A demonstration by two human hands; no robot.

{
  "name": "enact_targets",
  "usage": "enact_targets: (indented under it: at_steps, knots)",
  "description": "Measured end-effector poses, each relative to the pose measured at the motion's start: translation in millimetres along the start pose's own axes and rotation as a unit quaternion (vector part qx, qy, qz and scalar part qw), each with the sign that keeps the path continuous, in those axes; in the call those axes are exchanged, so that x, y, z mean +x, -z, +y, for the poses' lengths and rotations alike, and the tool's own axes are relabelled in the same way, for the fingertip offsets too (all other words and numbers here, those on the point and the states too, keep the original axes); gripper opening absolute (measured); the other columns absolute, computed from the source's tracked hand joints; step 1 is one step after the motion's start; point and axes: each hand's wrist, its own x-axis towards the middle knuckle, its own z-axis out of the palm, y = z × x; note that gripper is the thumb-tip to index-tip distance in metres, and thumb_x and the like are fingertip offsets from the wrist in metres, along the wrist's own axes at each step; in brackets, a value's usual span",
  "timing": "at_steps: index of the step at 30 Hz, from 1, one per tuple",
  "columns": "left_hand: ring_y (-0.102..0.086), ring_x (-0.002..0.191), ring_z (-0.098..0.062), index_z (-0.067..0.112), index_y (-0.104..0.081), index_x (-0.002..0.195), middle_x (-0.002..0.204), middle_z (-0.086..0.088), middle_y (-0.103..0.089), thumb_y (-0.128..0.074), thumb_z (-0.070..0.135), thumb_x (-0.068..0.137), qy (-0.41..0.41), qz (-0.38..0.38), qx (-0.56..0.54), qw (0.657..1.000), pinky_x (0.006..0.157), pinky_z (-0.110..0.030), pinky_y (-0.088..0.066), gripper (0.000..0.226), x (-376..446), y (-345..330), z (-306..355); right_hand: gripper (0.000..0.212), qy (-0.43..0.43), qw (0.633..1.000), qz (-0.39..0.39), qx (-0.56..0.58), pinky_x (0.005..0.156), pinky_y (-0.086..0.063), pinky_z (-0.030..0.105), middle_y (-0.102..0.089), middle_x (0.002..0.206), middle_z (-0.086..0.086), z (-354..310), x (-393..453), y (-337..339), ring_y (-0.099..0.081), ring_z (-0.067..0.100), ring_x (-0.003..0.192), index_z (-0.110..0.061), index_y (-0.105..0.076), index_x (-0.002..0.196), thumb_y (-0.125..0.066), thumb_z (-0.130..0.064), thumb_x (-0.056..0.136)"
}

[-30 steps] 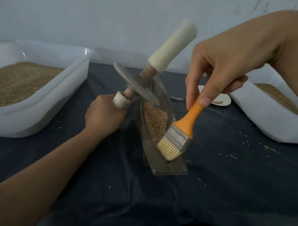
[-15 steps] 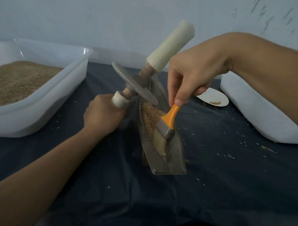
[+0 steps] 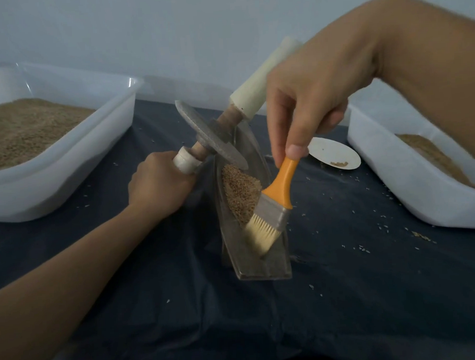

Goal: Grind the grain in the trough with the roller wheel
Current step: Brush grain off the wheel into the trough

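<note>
Left hand is clenched round the near taped grip of the roller wheel; right hand pinches the orange handle of a brush, bristles down inside the trough.

Using the trough as landmark, big to small:
- Dark cloth under it, spilled grains scattered to the right.
- White tub of grain well left of it; second tub well right.
- Trough itself: narrow metal boat, long axis running away from me. I'd judge it rigid and heavy enough to stay put, but narrow, so side load could tip it.
- Wheel: metal disc on a wooden axle, tilted, lower rim at the trough's far half, just above the grain. Looks heavy and stiff. Hold is the two taped ends; far grip is free, partly behind my right hand.
- Small white dish just beyond-right.
- Grain: loose heap mid-trough, brush touching its near edge. Light, free-flowing, spills easily.

My read: one-handed wheel is unbalanced; needs both grips before rolling.
</note>
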Motion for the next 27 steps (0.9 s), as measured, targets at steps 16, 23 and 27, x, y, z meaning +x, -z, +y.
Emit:
enact_targets:
  at_steps: [16, 23, 27]
  knots:
    - [-0.057, 0.065, -0.011, 0.034, -0.057, 0.069, 0.066, 0.011, -0.060, -0.068, 0.040, 0.075, -0.006, -0.003, -0.002, 1.000, 0.054, -0.028, -0.036, 0.014, 1, -1, -3, 0.009, 0.020, 0.998, -0.057, 0.022, 0.038, -0.032, 0.016, -0.064, 0.058, -0.004, -3, -16, 18, -0.042, 0.008, 0.039, -0.023, -0.078, 0.083, -0.074, -0.017, 0.078]
    - [-0.058, 0.065, -0.014, 0.035, -0.057, 0.069, 0.066, 0.012, -0.060, -0.067, 0.042, 0.075, -0.006, -0.001, 0.010, 1.000, 0.056, -0.030, -0.037, 0.014, 1, -1, -3, 0.004, -0.018, 0.999, -0.008, -0.032, 0.043, -0.037, 0.018, -0.058, 0.048, -0.009, 0, 8, 3, -0.042, 0.007, 0.040, -0.016, -0.074, 0.084, -0.071, -0.013, 0.082]
    - [-0.058, 0.067, -0.016, 0.034, -0.059, 0.072, 0.068, 0.011, -0.061, -0.068, 0.042, 0.075, -0.001, -0.005, 0.014, 1.000, 0.058, -0.032, -0.039, 0.012, 2, -1, -3, 0.005, 0.003, 0.999, 0.042, -0.013, 0.041, -0.035, 0.018, -0.057, 0.047, -0.009, 10, -3, 12, -0.042, 0.008, 0.041, -0.017, -0.075, 0.084, -0.073, -0.014, 0.081]
